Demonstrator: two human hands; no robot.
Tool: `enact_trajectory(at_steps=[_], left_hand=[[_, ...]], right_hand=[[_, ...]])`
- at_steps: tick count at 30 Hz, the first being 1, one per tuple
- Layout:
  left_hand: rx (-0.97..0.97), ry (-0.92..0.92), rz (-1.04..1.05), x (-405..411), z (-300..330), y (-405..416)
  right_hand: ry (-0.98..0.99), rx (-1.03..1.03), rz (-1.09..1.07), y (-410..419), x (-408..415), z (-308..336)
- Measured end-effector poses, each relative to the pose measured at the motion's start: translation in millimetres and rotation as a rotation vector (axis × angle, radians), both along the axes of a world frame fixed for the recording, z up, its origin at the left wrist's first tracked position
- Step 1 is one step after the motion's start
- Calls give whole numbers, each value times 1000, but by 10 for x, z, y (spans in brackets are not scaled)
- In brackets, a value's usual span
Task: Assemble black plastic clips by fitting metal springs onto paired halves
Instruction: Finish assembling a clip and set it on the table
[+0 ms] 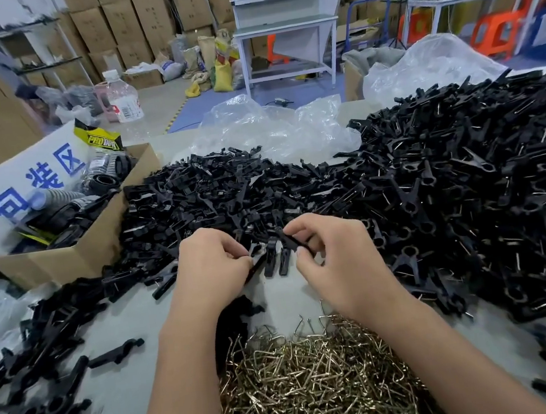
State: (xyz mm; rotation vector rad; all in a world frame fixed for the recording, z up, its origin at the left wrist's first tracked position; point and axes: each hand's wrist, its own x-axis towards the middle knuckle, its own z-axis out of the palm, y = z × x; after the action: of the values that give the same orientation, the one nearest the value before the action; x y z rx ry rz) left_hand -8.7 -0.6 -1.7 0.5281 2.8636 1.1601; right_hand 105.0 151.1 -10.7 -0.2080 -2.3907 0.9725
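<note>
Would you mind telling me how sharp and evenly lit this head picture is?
Head view: even, soft light with faint shadows; the hands and spring pile are fairly sharp, the cartons behind soft, and wide-angle distortion bends the edges.

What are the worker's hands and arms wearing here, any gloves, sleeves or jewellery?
Nothing that shows. Both the left hand and the right hand are bare, with no gloves, rings or finger tape. The forearms are bare too, down to the bottom edge of the picture: no sleeves, watch or bracelet in view.
</note>
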Motion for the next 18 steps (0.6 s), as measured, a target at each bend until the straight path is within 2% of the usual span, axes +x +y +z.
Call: enact_trajectory(at_steps=[2,5,9,13,18], left_hand=[[47,29,-5,-2,7,5],[216,96,-13,10,47,30],[488,-22,-49,57,81,77],[596,-128,-96,99,109,93],[706,-245,-123,98,106,122]], right_hand=[[13,-157,-13,23,-13,-5],[7,-455,13,56,-9,11],[9,-757,74,104,-21,11],[-37,-784,123,151,-25,1],[42,-779,107,146,-27,7]])
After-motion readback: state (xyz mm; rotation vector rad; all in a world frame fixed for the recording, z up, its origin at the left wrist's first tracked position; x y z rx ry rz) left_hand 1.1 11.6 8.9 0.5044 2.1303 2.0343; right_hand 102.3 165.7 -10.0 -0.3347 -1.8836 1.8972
